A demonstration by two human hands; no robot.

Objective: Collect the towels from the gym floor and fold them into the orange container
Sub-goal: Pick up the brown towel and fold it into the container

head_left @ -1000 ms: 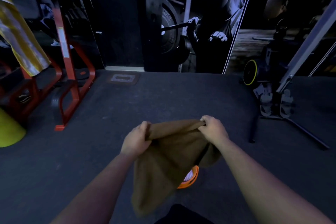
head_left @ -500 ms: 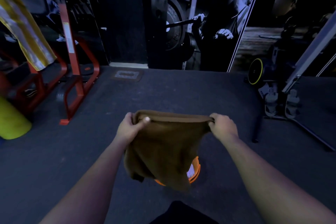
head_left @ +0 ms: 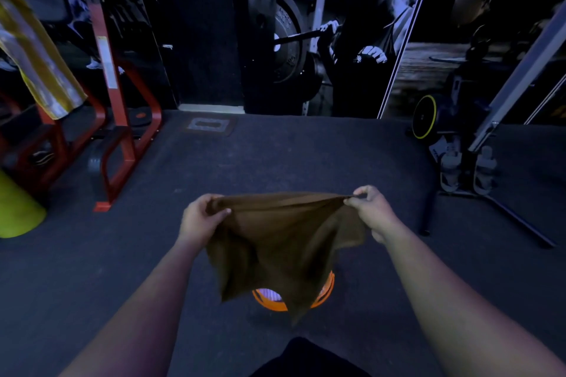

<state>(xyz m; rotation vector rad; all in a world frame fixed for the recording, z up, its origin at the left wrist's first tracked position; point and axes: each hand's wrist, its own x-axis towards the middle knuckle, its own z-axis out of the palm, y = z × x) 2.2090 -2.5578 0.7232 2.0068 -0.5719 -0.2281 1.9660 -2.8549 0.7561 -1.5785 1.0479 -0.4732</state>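
Note:
A brown towel [head_left: 281, 242] hangs in the air in front of me, its top edge stretched between both hands. My left hand [head_left: 199, 220] grips the towel's left corner. My right hand [head_left: 372, 211] pinches the right corner between thumb and fingers. Below the towel, on the dark gym floor, stands the orange container [head_left: 321, 300], mostly hidden by the hanging cloth. Something pale shows inside it.
A red steel rack [head_left: 122, 144] stands at the left, with a yellow-green object [head_left: 15, 211] on the floor beside it. A stand with black legs [head_left: 490, 211] occupies the right side. A wall mural closes off the back.
My hands have moved apart, pulling the towel's top edge wider and straighter. The towel now hangs spread over the orange container.

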